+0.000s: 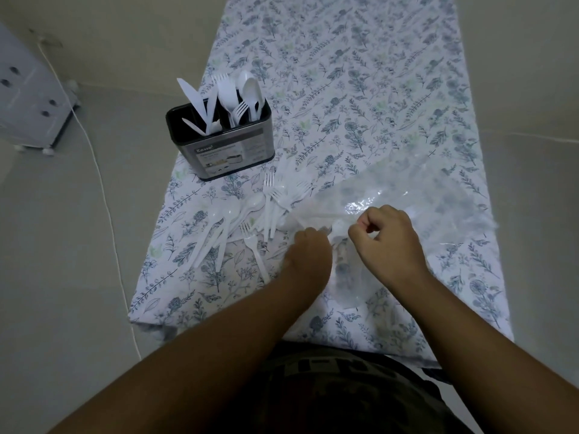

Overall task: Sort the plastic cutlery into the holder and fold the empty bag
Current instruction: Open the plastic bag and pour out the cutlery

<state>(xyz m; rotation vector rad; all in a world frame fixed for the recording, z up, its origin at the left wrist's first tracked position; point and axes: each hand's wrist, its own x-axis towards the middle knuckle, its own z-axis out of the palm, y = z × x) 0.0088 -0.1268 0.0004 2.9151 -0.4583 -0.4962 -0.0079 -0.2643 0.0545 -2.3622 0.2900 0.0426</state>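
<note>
Floral cloth (pixel 360 89) runs near to far over floor.
Clear plastic bag (pixel 407 195) lies crumpled at right, long axis near-left to far-right.
Holder (pixel 222 151), far left, label reads "Kasso"; knives, forks, spoons upright inside, heads up.
Loose cutlery (pixel 247 220) beside bag, handles mostly pointing near.
Right hand (pixel 385 242) and left hand (pixel 308 249), fingers curled, both pinch bag's near edge.

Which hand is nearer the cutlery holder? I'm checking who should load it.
Left. The left hand is below and slightly right of the cutlery holder, beside the loose forks. The right hand is farther right, on the plastic bag.
</note>
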